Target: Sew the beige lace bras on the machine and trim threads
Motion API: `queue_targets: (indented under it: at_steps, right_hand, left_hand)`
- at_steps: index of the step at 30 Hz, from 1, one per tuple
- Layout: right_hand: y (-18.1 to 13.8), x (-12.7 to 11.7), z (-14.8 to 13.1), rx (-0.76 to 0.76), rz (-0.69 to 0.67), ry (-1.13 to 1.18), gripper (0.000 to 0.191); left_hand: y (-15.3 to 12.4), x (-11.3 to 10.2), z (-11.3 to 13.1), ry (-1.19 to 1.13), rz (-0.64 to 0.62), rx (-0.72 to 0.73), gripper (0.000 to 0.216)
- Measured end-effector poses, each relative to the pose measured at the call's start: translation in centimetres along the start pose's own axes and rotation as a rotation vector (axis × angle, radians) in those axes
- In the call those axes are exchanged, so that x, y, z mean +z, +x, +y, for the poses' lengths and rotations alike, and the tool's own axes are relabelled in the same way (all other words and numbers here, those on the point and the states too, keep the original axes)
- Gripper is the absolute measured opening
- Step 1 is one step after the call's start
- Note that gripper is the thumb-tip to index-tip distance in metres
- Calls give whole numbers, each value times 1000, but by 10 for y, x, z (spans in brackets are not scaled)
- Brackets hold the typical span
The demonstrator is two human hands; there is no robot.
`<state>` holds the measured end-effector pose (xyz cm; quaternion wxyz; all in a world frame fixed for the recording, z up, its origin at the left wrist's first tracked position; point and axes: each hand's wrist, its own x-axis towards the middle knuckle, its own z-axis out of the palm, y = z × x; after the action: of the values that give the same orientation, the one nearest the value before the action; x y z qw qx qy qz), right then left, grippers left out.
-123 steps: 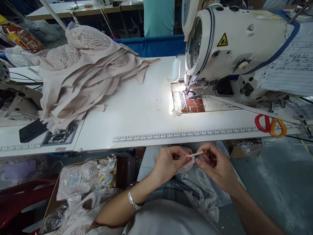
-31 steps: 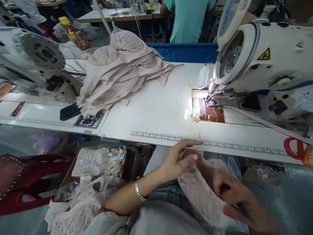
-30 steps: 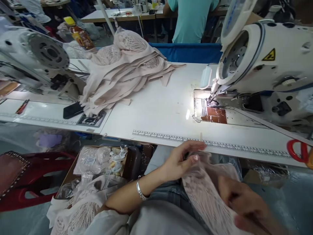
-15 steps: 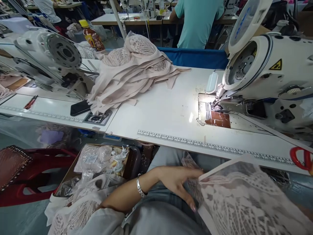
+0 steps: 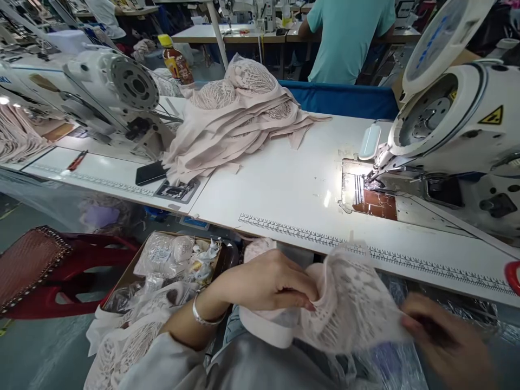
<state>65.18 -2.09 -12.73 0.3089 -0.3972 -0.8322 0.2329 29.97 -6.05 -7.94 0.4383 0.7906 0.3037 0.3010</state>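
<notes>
Over my lap, a pale pink lace bra piece [image 5: 349, 303] is stretched between my two hands, partly blurred. My left hand [image 5: 276, 281], with a silver bangle at the wrist, is closed on its left part, fingers curled into the fabric. At the right, my right hand [image 5: 447, 341] pinches the lace's right end and is smeared by motion. A sewing machine [image 5: 442, 124] with a lit needle area stands on the table beyond my right hand. A heap of similar lace pieces [image 5: 244, 114] lies on the tabletop ahead.
A ruler strip [image 5: 325, 238] runs along the front edge of the white table [image 5: 276, 179]. Below left stand a box of packets [image 5: 162, 254] and a red chair [image 5: 81, 271]. Red scissor handles [image 5: 512, 276] show at the right edge. A person in teal [image 5: 349, 38] sits beyond.
My left hand, formerly open beside the lace, now grips it. The lace has come left over my lap, and my right hand has come into clear view. The camera view has shifted slightly.
</notes>
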Motion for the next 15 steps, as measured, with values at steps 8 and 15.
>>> queue_targets:
  at_steps: [8, 15]
  right_hand:
    - [40, 62, -54, -293, -352, 23, 22]
    - [41, 62, -53, -202, -502, 127, 8]
  left_hand:
    - [5, 33, -12, 330, -200, -58, 8]
    - [-17, 10, 5, 182, -285, -252, 13]
